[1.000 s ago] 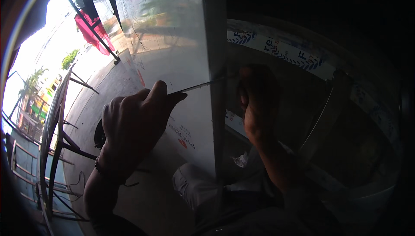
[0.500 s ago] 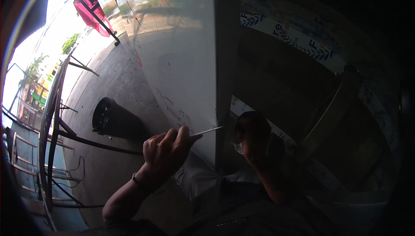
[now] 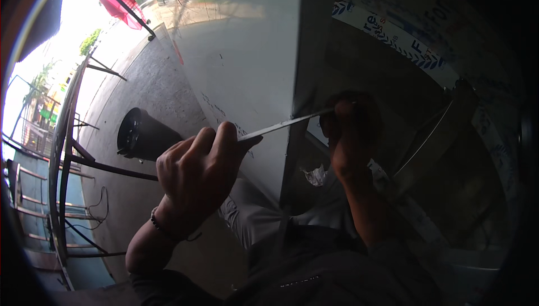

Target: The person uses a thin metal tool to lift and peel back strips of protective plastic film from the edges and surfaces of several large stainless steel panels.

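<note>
At the far left, a dark metal frame (image 3: 115, 168) stands on the floor, one bar running in toward the person. Just beyond that bar sits a black bucket (image 3: 154, 137), its mouth facing the left of the view; a few glints show inside, but its contents are too dark to tell.

To the right of the bucket, the person's left hand (image 3: 196, 160) pinches the near end of a thin, pale strip (image 3: 281, 123) between thumb and curled fingers. Half a second earlier this hand was lower in the view and nearer the other one; it is now higher, and much more of the strip lies bare between the two. The strip crosses the upright edge of a glossy panel (image 3: 241, 65), so the work seems to have shifted along that edge, though whether strip and edge touch cannot be told.

Past the edge lies a crumpled pale scrap (image 3: 316, 176). Above and right of it, the right hand (image 3: 351, 126), also higher than before, is closed around the strip's far end; shadow hides its exact grip. Farther right, a printed white band (image 3: 393, 39) borders a dark surface.
</note>
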`<state>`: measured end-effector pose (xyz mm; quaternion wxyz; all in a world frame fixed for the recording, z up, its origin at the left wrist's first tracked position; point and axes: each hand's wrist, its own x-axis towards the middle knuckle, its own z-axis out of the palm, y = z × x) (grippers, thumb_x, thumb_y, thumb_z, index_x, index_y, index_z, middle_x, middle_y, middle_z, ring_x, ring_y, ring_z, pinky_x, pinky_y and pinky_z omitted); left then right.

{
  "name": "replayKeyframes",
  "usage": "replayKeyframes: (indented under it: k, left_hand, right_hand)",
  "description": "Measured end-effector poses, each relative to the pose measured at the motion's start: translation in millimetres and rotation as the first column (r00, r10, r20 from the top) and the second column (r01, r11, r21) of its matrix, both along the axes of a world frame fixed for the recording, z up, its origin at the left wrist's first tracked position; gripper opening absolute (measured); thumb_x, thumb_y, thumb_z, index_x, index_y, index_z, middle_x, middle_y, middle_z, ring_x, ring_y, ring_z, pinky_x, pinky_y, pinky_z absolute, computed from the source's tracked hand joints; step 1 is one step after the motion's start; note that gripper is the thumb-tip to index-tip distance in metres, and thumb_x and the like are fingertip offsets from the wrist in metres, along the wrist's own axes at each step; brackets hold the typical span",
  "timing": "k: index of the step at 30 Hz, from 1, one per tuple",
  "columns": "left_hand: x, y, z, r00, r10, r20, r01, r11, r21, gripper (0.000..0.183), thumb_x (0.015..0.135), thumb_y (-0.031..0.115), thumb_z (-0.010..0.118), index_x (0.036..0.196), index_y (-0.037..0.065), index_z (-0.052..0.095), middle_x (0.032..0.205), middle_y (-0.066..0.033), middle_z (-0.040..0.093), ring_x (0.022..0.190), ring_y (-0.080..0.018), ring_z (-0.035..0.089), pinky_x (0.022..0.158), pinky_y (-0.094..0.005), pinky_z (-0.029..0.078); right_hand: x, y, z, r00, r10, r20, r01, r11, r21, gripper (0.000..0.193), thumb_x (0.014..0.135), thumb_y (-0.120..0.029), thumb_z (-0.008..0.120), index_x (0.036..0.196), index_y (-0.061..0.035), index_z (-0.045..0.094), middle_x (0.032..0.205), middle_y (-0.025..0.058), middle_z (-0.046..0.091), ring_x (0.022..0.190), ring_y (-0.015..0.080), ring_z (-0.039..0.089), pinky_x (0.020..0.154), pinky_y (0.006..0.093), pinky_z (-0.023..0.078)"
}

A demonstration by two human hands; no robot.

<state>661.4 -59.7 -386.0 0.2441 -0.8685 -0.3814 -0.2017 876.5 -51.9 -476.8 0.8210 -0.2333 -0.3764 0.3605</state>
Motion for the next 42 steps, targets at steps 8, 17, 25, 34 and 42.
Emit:
replayKeyframes:
  k: [8, 17, 25, 34, 42]
  left_hand:
    - [-19.8, -22.1, -105.3, 0.999, 0.017, 0.027, -0.011, 0.983, -0.183, 0.025, 0.085, 0.014, 0.078, 0.078, 0.010, 0.055, 0.063, -0.0006, 0.052, 0.048, -0.0140, 0.054, 0.043, -0.0298, 0.043]
    - [-28.7, -37.9, -155.7, 0.996, 0.088, 0.019, -0.078, 0.947, -0.312, 0.019, 0.082, 0.011, 0.075, 0.080, 0.010, 0.056, 0.069, -0.0033, 0.052, 0.056, -0.0189, 0.060, 0.051, -0.0336, 0.050]
    - [-18.3, -32.6, -113.1, 0.993, 0.115, 0.006, -0.109, 0.956, -0.273, 0.019, 0.082, 0.012, 0.077, 0.082, 0.008, 0.058, 0.070, -0.0037, 0.053, 0.060, -0.0192, 0.061, 0.053, -0.0341, 0.050]
    - [-31.6, -41.8, -175.1, 0.992, 0.124, 0.001, -0.118, 0.948, -0.295, 0.024, 0.081, 0.012, 0.076, 0.078, 0.009, 0.052, 0.067, -0.0041, 0.047, 0.056, -0.0197, 0.056, 0.052, -0.0350, 0.047]
    - [-38.6, -52.7, -206.9, 0.987, 0.162, -0.024, -0.157, 0.898, -0.410, 0.010, 0.084, 0.010, 0.070, 0.087, 0.009, 0.060, 0.072, -0.0048, 0.053, 0.065, -0.0206, 0.063, 0.056, -0.0354, 0.050]
  right_hand:
    - [-17.1, -45.0, -109.9, 0.951, -0.006, 0.308, 0.099, 0.953, -0.286, 0.002, 0.094, 0.000, 0.065, 0.092, 0.0010, 0.065, 0.082, 0.0090, 0.066, 0.062, 0.0135, 0.061, 0.056, 0.0291, 0.047]
    - [-24.9, -58.7, -170.6, 0.986, 0.160, -0.042, -0.163, 0.895, -0.415, 0.007, 0.096, -0.003, 0.067, 0.097, 0.0034, 0.068, 0.086, 0.0106, 0.067, 0.068, 0.0158, 0.065, 0.060, 0.0302, 0.050]
    - [-17.7, -45.8, -113.5, 0.982, 0.152, -0.113, -0.171, 0.968, -0.184, 0.009, 0.096, 0.001, 0.067, 0.103, 0.0048, 0.068, 0.089, 0.0127, 0.070, 0.070, 0.0182, 0.066, 0.061, 0.0314, 0.052]
    - [-26.4, -69.3, -181.2, 0.964, 0.249, -0.088, -0.264, 0.877, -0.401, 0.009, 0.099, -0.005, 0.064, 0.105, 0.0021, 0.065, 0.095, 0.0124, 0.068, 0.069, 0.0202, 0.064, 0.061, 0.0336, 0.051]
    - [-35.5, -75.0, -203.5, 0.960, 0.221, -0.170, -0.275, 0.855, -0.440, 0.010, 0.097, -0.005, 0.071, 0.103, 0.0031, 0.069, 0.085, 0.0088, 0.070, 0.070, 0.0144, 0.063, 0.066, 0.0292, 0.048]
